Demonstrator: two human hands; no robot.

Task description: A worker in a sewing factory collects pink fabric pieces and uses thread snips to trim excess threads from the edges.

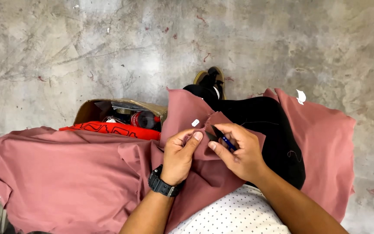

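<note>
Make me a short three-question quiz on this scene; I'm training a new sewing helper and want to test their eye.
1. True or false: the left hand pinches the dusty-pink cloth.
2. What does the right hand hold? A) a blue-handled thread snip B) a ruler C) a spool
3. What lies on top of the cardboard box?

Key: 1 true. 2 A. 3 a red cloth.
</note>
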